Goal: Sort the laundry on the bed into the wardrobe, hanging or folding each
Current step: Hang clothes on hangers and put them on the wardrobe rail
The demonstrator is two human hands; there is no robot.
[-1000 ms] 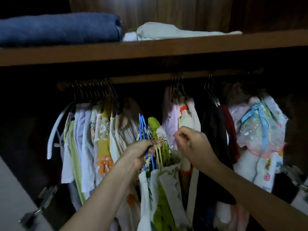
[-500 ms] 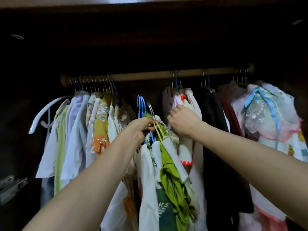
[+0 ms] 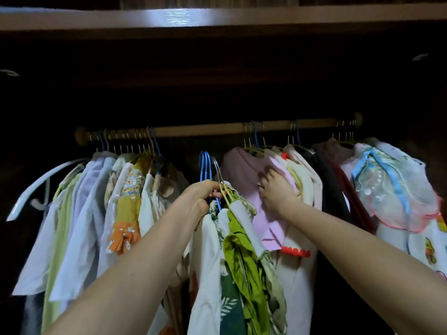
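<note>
1. Head view: left hand (image 3: 202,193) grips a bunch of hangers (image 3: 219,182), fingers curled round their necks; the hooks point up, clear of the rail (image 3: 198,130).
2. The garments (image 3: 232,250) on those hangers hang straight down between both forearms.
3. Right hand (image 3: 275,192) presses against the hung clothes (image 3: 290,180) to the right, fingers partly curled; whether it pinches cloth cannot be told.
4. Judgement: the bare stretch of rail lies directly above the left hand, which is nearer; the rail's long axis runs left to right.
</note>
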